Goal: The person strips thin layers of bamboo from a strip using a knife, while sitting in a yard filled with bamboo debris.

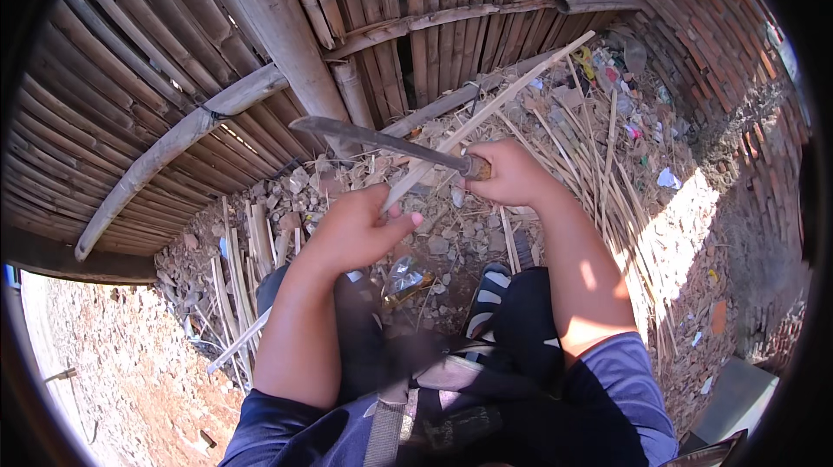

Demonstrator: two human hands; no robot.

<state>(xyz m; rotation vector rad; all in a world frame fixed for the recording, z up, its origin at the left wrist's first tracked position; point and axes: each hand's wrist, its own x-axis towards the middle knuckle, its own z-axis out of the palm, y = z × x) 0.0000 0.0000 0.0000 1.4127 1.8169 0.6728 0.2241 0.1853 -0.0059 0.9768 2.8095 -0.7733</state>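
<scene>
My right hand (pixel 508 174) is closed round the wooden handle of a machete (pixel 373 137), whose long dark blade points to the left. A pale bamboo strip (pixel 512 94) slants from my left hand up to the far right. The blade crosses over this strip close to its near end. My left hand (pixel 360 226) grips that near end, with the thumb pointing right; the strip's tail behind the palm is hidden. Both hands are held out in front of my knees, above ground littered with stones.
Split bamboo strips (pixel 638 250) lie in a heap on the right, and more cut pieces (pixel 230 293) lie on the left. A bamboo slat wall (pixel 434 33) with a thick post (pixel 278 33) stands ahead. A brick wall (pixel 720 33) rises at right. Clear plastic (pixel 403 280) lies between my feet.
</scene>
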